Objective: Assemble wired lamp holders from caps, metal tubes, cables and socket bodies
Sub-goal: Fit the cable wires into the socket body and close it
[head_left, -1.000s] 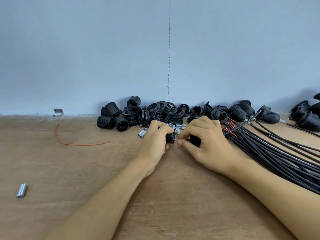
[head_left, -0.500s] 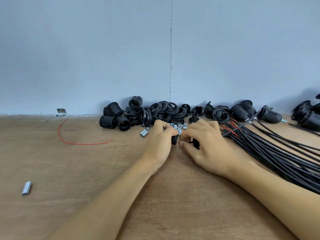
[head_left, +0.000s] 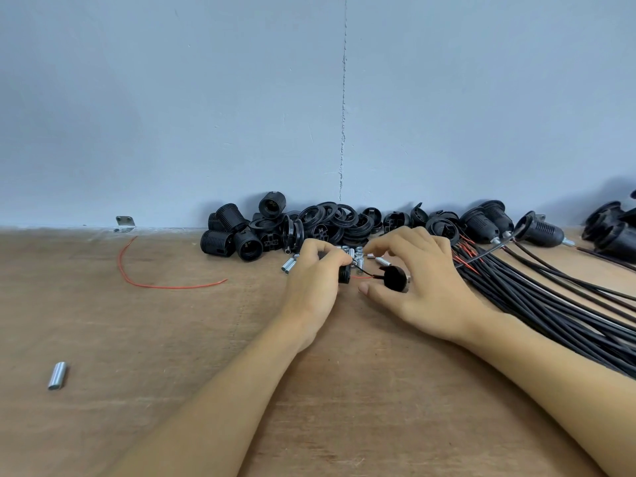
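The left hand (head_left: 315, 280) grips a small black socket insert (head_left: 344, 276) with curled fingers, at mid-table just on the near side of the loose metal tubes (head_left: 356, 254). The right hand (head_left: 426, 284) holds the round black cap (head_left: 395, 278) between thumb and arched fingers, just right of the insert and apart from it. Thin red and black leads (head_left: 363, 277) span the gap, with their long axis left to right. The cap's round face is turned left and slightly near. The heap of socket bodies (head_left: 237, 237) lies far left against the wall (head_left: 309, 115). The cable bundle (head_left: 550, 304) borders the right hand on its right. The wooden table (head_left: 172, 339) gives open room to the left and near, where a stray tube (head_left: 57, 375) and a red wire (head_left: 165, 287) lie.
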Available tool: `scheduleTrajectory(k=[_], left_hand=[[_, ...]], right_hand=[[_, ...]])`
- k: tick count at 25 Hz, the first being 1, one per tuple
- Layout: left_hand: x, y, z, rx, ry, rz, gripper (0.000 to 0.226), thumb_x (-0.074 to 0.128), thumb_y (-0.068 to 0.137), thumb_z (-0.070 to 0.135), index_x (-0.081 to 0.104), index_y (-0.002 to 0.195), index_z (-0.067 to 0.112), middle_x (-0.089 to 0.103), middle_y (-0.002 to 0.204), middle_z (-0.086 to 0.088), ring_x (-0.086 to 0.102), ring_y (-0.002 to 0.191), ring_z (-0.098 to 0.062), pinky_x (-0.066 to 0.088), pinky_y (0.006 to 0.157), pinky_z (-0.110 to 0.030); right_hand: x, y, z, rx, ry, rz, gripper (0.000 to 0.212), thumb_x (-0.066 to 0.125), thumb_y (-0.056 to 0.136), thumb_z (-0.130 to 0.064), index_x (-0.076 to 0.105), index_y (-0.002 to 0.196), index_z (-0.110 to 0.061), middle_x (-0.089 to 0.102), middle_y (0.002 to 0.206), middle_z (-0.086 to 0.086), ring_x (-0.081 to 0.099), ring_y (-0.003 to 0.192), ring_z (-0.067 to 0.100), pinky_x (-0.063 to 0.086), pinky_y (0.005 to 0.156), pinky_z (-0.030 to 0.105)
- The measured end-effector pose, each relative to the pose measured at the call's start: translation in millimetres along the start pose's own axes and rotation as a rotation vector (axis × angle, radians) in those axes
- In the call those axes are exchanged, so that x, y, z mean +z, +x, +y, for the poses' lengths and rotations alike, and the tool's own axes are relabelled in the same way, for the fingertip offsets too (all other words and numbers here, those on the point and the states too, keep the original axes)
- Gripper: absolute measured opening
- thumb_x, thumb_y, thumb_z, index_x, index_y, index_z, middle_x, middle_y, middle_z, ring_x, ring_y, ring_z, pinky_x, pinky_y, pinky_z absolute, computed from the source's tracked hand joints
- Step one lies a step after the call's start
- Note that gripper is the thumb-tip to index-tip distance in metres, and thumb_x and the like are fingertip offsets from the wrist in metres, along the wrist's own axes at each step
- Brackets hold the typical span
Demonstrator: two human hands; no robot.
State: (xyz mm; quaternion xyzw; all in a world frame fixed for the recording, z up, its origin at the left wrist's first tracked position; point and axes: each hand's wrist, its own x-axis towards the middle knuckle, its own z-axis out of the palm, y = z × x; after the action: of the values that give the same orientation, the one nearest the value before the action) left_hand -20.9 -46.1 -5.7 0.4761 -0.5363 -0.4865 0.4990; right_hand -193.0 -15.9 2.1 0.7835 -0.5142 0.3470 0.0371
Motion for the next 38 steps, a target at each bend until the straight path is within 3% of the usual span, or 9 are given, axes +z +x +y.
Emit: scheduleTrajectory(k=[5, 10, 14, 19, 22, 26, 30, 34, 38], left_hand=[[-7, 12, -4, -0.043, -0.145, 0.037, 0.014, 0.07, 0.094, 0.022, 0.059, 0.098, 0.014, 0.064, 0.092, -0.008, 0.053, 0.053, -0.013, 0.042, 0.047, -0.024], [-7, 12, -3, 0.003, -0.224, 0.033, 0.008, 0.062, 0.1, 0.02, 0.066, 0.094, 0.016, 0.063, 0.092, -0.01, 0.055, 0.055, -0.014, 0.045, 0.047, -0.025], [-10, 11, -2, 0.0, -0.281, 0.045, 0.014, 0.062, 0.101, 0.025, 0.07, 0.101, 0.014, 0.062, 0.096, -0.011, 0.053, 0.056, -0.015, 0.044, 0.046, -0.025], [-11, 11, -2, -0.019, -0.31, 0.086, 0.031, 0.068, 0.096, 0.037, 0.07, 0.101, 0.006, 0.064, 0.087, -0.003, 0.046, 0.048, -0.014, 0.033, 0.042, -0.023], [-10, 10, -3, 0.014, -0.276, 0.102, 0.032, 0.072, 0.093, 0.042, 0.072, 0.095, 0.01, 0.066, 0.08, 0.0, 0.045, 0.047, -0.013, 0.034, 0.041, -0.023], [-5, 5, -7, 0.118, -0.082, 0.049, 0.023, 0.067, 0.093, 0.052, 0.074, 0.089, 0.03, 0.063, 0.074, 0.002, 0.049, 0.051, -0.015, 0.039, 0.046, -0.024], [-4, 3, -9, 0.178, 0.037, 0.021, 0.023, 0.053, 0.1, 0.056, 0.071, 0.107, 0.045, 0.067, 0.072, 0.008, 0.055, 0.052, -0.01, 0.043, 0.052, -0.022], [-1, 3, -8, 0.17, -0.033, -0.005, 0.027, 0.052, 0.104, 0.044, 0.069, 0.124, 0.038, 0.068, 0.07, 0.016, 0.054, 0.052, -0.01, 0.044, 0.047, -0.021], [-3, 4, -7, 0.164, -0.063, -0.009, 0.021, 0.061, 0.101, 0.039, 0.071, 0.118, 0.033, 0.069, 0.07, 0.008, 0.057, 0.055, -0.013, 0.046, 0.05, -0.027]], right_hand=[[-1, 4, 23, 0.107, 0.084, -0.195, 0.06, 0.071, 0.077, -0.036, 0.049, 0.133, -0.032, 0.056, 0.112, -0.02, 0.054, 0.107, 0.005, 0.037, 0.106, 0.041], [3, 3, 32, 0.143, 0.168, -0.175, 0.039, 0.076, 0.085, -0.037, 0.058, 0.12, -0.036, 0.064, 0.109, -0.02, 0.055, 0.102, -0.012, 0.042, 0.084, 0.005], [-2, 4, 29, 0.081, 0.112, -0.139, 0.045, 0.064, 0.089, -0.054, 0.062, 0.129, -0.034, 0.07, 0.113, -0.015, 0.061, 0.099, -0.001, 0.049, 0.086, 0.02], [-3, 4, 24, -0.006, 0.134, -0.122, 0.055, 0.047, 0.095, -0.057, 0.052, 0.144, -0.03, 0.068, 0.113, -0.007, 0.06, 0.102, 0.005, 0.044, 0.09, 0.018], [-1, 3, 20, -0.02, 0.132, -0.115, 0.056, 0.05, 0.095, -0.055, 0.052, 0.144, -0.027, 0.066, 0.114, -0.008, 0.062, 0.099, 0.009, 0.047, 0.089, 0.026], [2, 3, 9, -0.039, 0.194, -0.103, 0.063, 0.05, 0.088, -0.066, 0.048, 0.142, -0.034, 0.058, 0.111, -0.024, 0.056, 0.099, -0.012, 0.04, 0.079, 0.003], [5, 1, 8, 0.033, 0.26, -0.1, 0.052, 0.063, 0.08, -0.065, 0.054, 0.125, -0.038, 0.06, 0.1, -0.028, 0.06, 0.09, 0.0, 0.042, 0.072, 0.007], [7, 1, 12, 0.067, 0.273, -0.053, 0.038, 0.078, 0.079, -0.049, 0.063, 0.111, -0.035, 0.061, 0.093, -0.036, 0.061, 0.078, 0.005, 0.042, 0.069, 0.009], [8, 1, 10, 0.089, 0.334, -0.044, 0.037, 0.079, 0.081, -0.045, 0.064, 0.113, -0.031, 0.067, 0.098, -0.022, 0.066, 0.076, 0.006, 0.051, 0.074, 0.021]])
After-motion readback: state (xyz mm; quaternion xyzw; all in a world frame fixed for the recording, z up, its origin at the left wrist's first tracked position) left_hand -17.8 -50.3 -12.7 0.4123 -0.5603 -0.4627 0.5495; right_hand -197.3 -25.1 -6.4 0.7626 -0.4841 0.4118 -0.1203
